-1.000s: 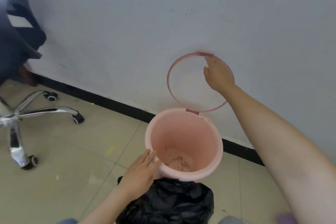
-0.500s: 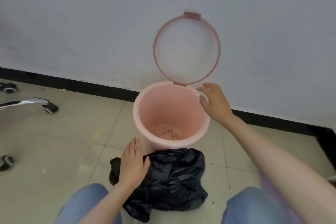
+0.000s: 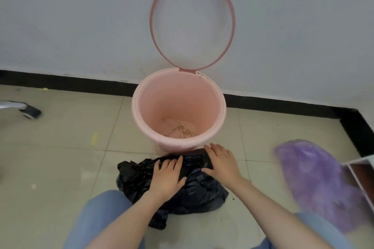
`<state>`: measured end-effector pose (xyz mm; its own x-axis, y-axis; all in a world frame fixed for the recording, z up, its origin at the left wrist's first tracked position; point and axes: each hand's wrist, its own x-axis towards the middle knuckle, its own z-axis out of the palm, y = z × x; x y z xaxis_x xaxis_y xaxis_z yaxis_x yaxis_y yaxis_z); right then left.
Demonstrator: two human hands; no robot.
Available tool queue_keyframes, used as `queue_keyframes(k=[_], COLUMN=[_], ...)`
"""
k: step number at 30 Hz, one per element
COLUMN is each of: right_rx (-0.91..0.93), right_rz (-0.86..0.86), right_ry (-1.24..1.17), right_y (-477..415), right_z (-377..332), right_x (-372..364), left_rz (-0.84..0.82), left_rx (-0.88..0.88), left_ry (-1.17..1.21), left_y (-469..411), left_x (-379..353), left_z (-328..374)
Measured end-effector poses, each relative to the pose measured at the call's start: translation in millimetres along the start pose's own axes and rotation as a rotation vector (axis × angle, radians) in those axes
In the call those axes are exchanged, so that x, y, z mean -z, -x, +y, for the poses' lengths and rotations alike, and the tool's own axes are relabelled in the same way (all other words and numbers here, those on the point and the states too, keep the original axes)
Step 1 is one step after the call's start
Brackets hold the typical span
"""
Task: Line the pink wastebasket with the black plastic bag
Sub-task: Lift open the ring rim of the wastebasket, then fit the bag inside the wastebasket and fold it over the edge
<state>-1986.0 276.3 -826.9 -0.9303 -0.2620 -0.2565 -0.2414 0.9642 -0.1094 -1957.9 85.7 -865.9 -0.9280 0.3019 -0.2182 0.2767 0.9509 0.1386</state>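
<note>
Item: pink wastebasket (image 3: pixel 219 105), upright on the tiled floor (image 3: pixel 60 147) against the white wall (image 3: pixel 81 16); its hinged retaining ring (image 3: pixel 152 26) is swung up and leans back toward the wall, leaving the mouth fully open. Interior bare of any liner, with a little dried residue at the bottom. Item: black plastic bag (image 3: pixel 198 194), crumpled in a loose heap on the floor just in front of the basket, its far edge close to or touching the basket's base. Left hand (image 3: pixel 168 176): laid flat on top of the bag, fingers spread, pressing rather than gripping. Right hand (image 3: pixel 221 162): likewise flat and open on the bag's far end, fingertips near the basket wall; neither hand has closed on the plastic. Also present: a chair castor (image 3: pixel 30 111) to the left, a blurred purple object (image 3: pixel 315 180) to the right, the person's blue-clad knees (image 3: pixel 101 218) at the near edge. Step in hand, as I judge it: finding and taking up the bag. Done well, this means feeling along the heap for the open hem, not the sealed bottom, pinching that hem with both hands, shaking the bag loose so trapped folds fall out, then lowering the closed end into the basket before folding the hem over the rim under the ring.
</note>
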Motion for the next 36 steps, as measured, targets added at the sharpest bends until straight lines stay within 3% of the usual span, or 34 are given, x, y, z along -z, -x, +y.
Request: queue_keyframes(k=[5,11,15,20,24,27,30,33,34,36], right_rx=[-0.040,0.136,0.166,0.141,0.017,-0.126,-0.324,-0.641,-0.675,-0.550], right_rz=[0.097,0.230,0.399,0.650,0.984,1.123,1.135,1.014,0.933,0.725], right_ry=[-0.101,-0.151,-0.130,-0.209,0.027,0.026,-0.158,-0.617,-0.779,-1.091], right_y=[1.1,30.0,46.5,50.8,43.4,42.3,43.5,34.0,28.2,15.1], right_z=[11.3,48.7,59.3,45.4,25.4,6.7,2.6,17.5,21.4,17.3], right_x=[-6.0,42.3,100.6,168.3,189.3,188.2,184.1,181.2,179.8,176.8], left_rz=[0.078,0.333,0.311,0.309,0.512,0.604,0.693,0.789,0.791,0.765], left_rx=[-0.064,-0.268,-0.278,-0.212,-0.105,0.009,0.114,0.202,0.248,0.375], left_ry=[0.027,0.109,0.191,0.914,1.151,1.232,1.230,1.135,1.112,1.092], left_y=[4.2,-0.3,-8.3,-17.3,-19.2,-20.7,-16.9,-9.0,-6.8,-2.5], left_x=[-0.5,45.2,88.1,143.9,181.4,199.9,213.4,219.2,218.9,216.5], left_z=[9.7,50.3,81.0,101.8,94.3,74.8,45.3,13.1,3.5,-11.8])
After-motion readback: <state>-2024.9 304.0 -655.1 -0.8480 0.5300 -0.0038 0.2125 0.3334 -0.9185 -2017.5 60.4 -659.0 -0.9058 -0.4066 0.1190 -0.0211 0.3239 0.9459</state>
